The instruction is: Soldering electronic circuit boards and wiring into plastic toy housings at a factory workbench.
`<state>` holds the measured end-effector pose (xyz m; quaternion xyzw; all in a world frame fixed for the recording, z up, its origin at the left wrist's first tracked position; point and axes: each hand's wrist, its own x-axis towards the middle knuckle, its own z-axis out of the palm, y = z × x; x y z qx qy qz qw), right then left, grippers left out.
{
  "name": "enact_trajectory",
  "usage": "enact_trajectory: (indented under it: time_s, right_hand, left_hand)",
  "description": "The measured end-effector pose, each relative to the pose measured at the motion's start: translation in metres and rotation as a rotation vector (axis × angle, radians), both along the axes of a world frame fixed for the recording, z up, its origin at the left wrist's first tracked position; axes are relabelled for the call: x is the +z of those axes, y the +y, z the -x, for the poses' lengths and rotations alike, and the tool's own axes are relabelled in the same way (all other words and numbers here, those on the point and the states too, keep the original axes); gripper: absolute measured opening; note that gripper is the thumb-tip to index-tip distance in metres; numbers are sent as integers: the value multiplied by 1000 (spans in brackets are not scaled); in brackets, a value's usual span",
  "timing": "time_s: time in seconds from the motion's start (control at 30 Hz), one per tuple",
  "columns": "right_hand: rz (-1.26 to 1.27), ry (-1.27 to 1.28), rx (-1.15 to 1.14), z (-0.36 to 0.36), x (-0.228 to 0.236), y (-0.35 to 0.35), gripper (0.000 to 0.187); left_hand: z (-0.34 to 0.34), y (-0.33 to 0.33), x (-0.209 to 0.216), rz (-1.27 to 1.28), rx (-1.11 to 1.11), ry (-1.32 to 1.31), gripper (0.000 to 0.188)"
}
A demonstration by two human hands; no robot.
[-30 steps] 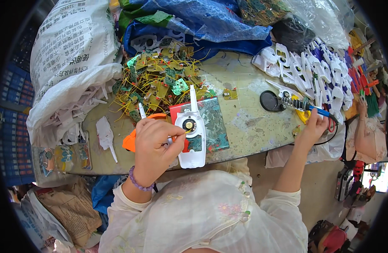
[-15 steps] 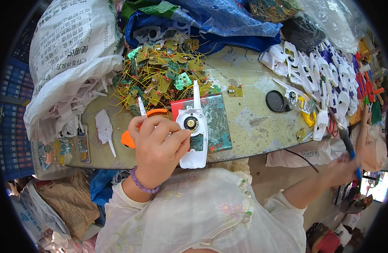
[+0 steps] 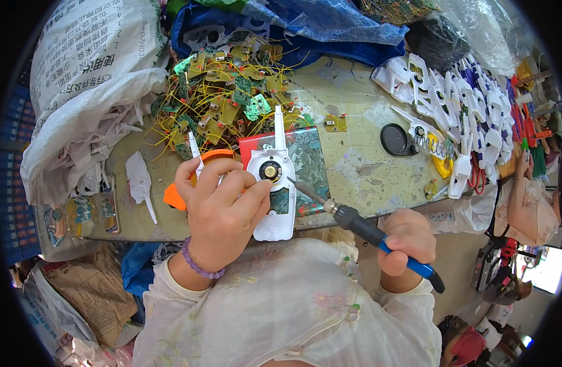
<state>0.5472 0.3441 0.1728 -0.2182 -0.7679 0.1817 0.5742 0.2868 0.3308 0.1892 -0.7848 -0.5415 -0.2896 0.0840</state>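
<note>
A white plastic casing (image 3: 273, 227) with a narrow stem and a round black speaker (image 3: 270, 172) lies on a red-edged flat piece (image 3: 311, 165) at the table's near edge. My left hand (image 3: 223, 211) is closed at the casing's left side, fingertips by the speaker; whether they pinch something small is hidden. Under that hand a second white tapered piece (image 3: 194, 145) pokes out, beside an orange ring-shaped object (image 3: 216, 154). In my right hand (image 3: 409, 241) is a soldering iron (image 3: 360, 225) with a blue-and-black handle. Its tip reaches the casing just right of the speaker.
Behind lies a heap of circuit boards with yellow wires (image 3: 223, 104). A white woven sack (image 3: 91, 131) of white parts stands left. Several white casings (image 3: 470, 116) are piled at the right, near a round black dish (image 3: 394, 139). Blue sheeting (image 3: 330, 40) borders the back.
My right hand has brought the soldering iron in from the far right to the casing. My left hand stays at the casing, and the view has shifted slightly.
</note>
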Motion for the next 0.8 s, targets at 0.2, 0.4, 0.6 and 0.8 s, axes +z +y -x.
enact_trajectory:
  time_s: [0.2,0.4,0.6,0.8]
  right_hand:
    - [1,-65,101,-2,1,2,20]
    - [35,-155,119,-1,6,3,22]
    - [10,-199,121,-1,7,5,23]
    - [-18,-196,123,-1,8,7,21]
  left_hand:
    - [0,1,-2,-5,-3,7,19]
    - [-1,1,-2,-5,2,13,19]
    - [0,1,-4,0,-8,11,18]
    - [1,0,-3,18,-10,5,18]
